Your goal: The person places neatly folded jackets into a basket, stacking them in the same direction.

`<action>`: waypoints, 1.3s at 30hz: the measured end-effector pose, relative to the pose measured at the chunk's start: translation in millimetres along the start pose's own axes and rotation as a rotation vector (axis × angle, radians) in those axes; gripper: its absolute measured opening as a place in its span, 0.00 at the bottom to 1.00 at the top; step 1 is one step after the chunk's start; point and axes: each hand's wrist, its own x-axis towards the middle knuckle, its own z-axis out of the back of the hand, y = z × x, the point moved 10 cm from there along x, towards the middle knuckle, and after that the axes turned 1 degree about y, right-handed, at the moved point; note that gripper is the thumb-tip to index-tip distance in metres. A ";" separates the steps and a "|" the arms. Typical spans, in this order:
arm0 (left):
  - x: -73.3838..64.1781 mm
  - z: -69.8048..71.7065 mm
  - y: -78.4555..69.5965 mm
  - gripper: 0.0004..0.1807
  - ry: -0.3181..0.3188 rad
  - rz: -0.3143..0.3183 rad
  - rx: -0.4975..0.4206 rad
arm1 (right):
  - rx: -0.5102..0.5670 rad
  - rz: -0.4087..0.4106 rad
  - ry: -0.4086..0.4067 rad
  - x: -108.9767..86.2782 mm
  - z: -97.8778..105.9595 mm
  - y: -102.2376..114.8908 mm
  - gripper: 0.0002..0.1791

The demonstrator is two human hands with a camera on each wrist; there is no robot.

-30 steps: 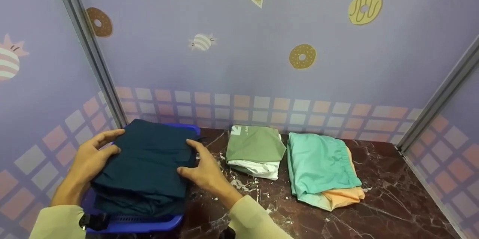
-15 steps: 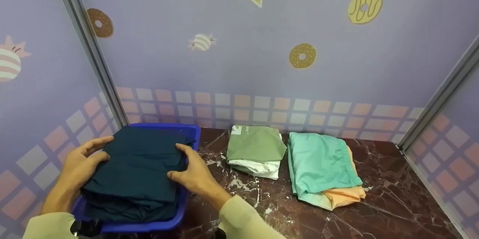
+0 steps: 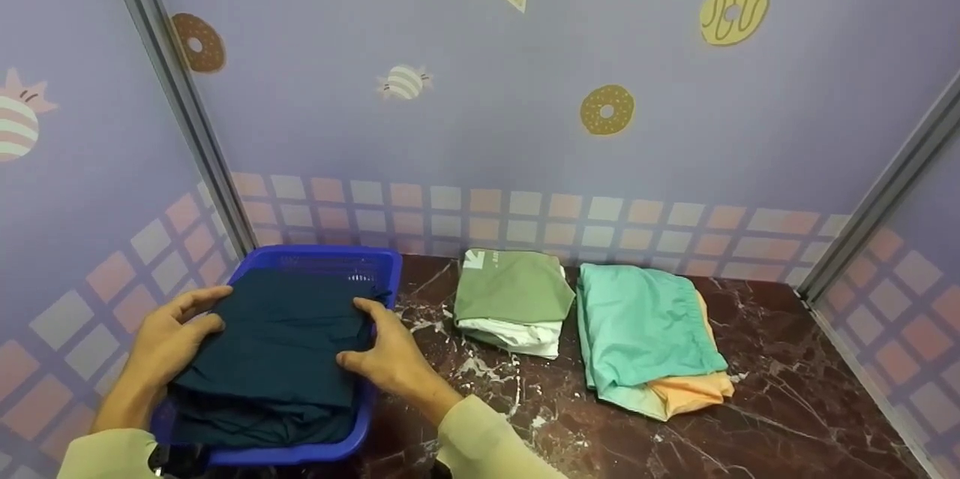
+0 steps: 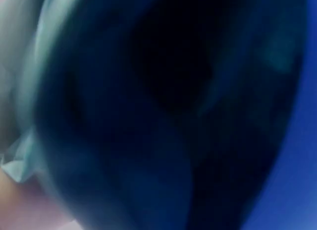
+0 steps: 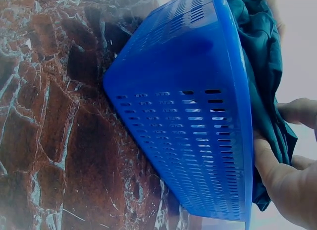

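A stack of dark teal folded clothes (image 3: 277, 344) lies in a blue plastic basket (image 3: 300, 453) at the front left, toward the near end. My left hand (image 3: 161, 344) holds the stack's left side, thumb on top. Its right side is gripped by my right hand (image 3: 390, 351), thumb and index finger on the upper face, other fingers hidden. In the right wrist view, the fingers of the right hand (image 5: 290, 185) pinch the cloth just at the rim of the slotted basket (image 5: 173, 91). Blurred dark cloth (image 4: 124, 131) fills most of the left wrist view.
Right of the basket sits a small pile topped by a green folded garment (image 3: 514, 287), white cloth under it. Farther right is a mint green garment (image 3: 645, 329) over a peach one (image 3: 690, 394). All rest on a dark red marbled surface (image 3: 795, 389) against a patterned wall (image 3: 487, 141).
Both hands have lowered the dark teal stack into the basket and drawn it slightly left and nearer. The basket's far rim and slotted back wall now show.
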 end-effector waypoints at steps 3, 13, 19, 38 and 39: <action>0.9 -0.6 1.7 0.30 0.004 0.012 -0.002 | -0.009 0.000 0.004 -0.6 0.3 -0.4 0.42; 0.5 0.2 3.7 0.28 -0.044 -0.030 -0.010 | -0.096 0.046 -0.044 -4.8 12.6 10.4 0.41; -1.8 0.3 -0.6 0.28 -0.058 -0.028 -0.034 | -0.106 0.076 -0.097 -6.9 26.7 13.2 0.40; -2.8 -35.3 -55.8 0.28 -0.047 -0.132 -0.026 | -0.027 0.134 -0.124 -8.1 45.2 3.9 0.38; -2.6 -37.2 -58.7 0.28 -0.049 -0.137 -0.029 | -0.024 0.139 -0.128 -7.7 47.4 3.4 0.38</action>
